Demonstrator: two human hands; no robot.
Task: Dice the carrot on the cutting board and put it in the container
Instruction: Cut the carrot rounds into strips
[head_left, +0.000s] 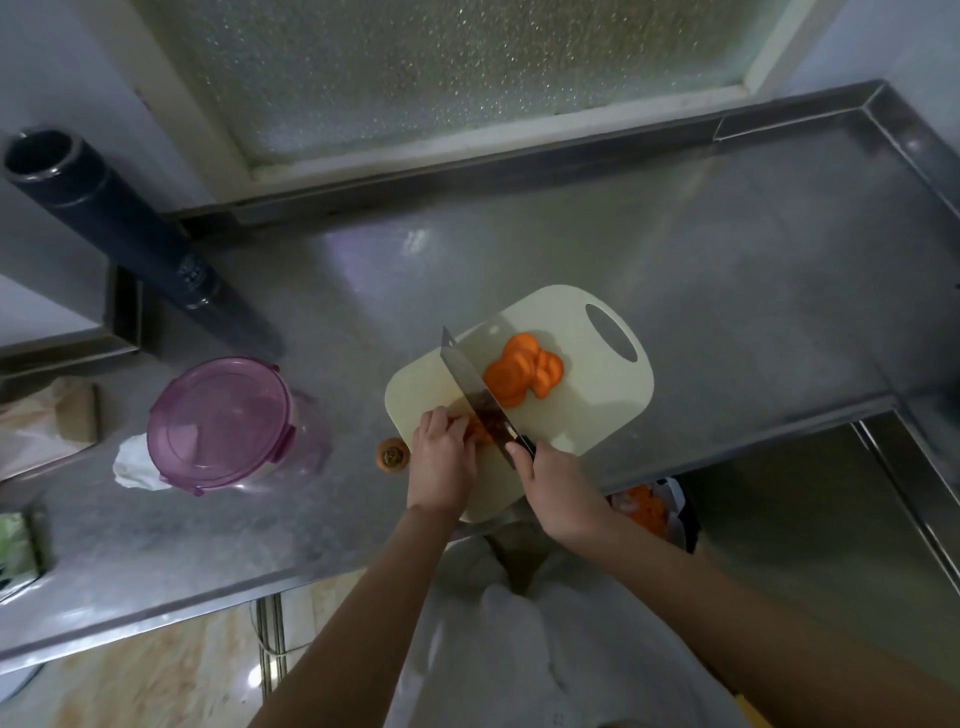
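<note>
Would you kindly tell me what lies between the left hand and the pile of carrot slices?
The knife, seen in the head view, stands between the left hand and the slices.

A dark cylindrical tube (104, 218) is standing at the back left of the steel worktop (675, 249), beside a frosted window (441, 67) that is letting in pale light. A crumpled white cloth (132, 465) and a brown paper wrapping (47, 426) are lying toward the left. At the right a recessed steel basin (805, 519) is sitting below worktop level, with a bag of orange scraps (649, 512) showing just beyond the worktop's front edge.
</note>
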